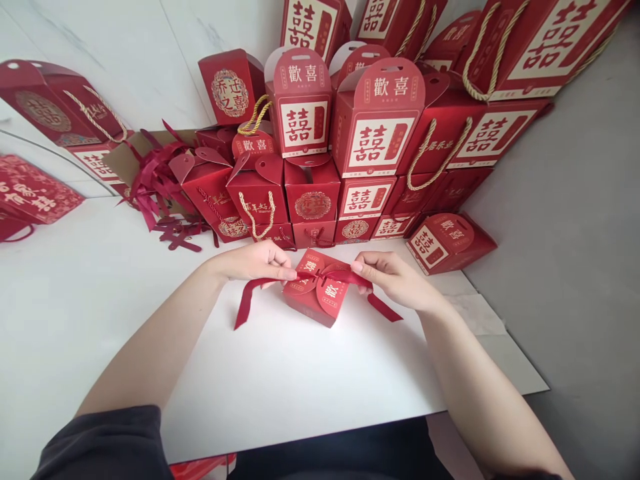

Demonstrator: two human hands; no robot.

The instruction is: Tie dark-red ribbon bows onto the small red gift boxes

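Observation:
A small red gift box (315, 303) with rounded top flaps folded together lies on the white table, turned at an angle. Dark red ribbon (384, 308) crosses its top and meets at the middle of the flaps. My left hand (260, 261) pinches the ribbon between thumb and fingers at the box's left, and a loose tail hangs below it. On the other side my right hand (387, 275) pinches the opposite ribbon end, its tail trailing right onto the table. Between both hands the ribbon looks stretched. Whether a knot is formed at the middle is too small to tell.
Stacked red gift boxes (373, 143) with rope handles line the wall behind. A heap of loose red ribbons (157, 175) spills from a brown carton at the left back. One box (450, 241) lies at the right, near the grey wall. The white table (280, 393) ends close to my body.

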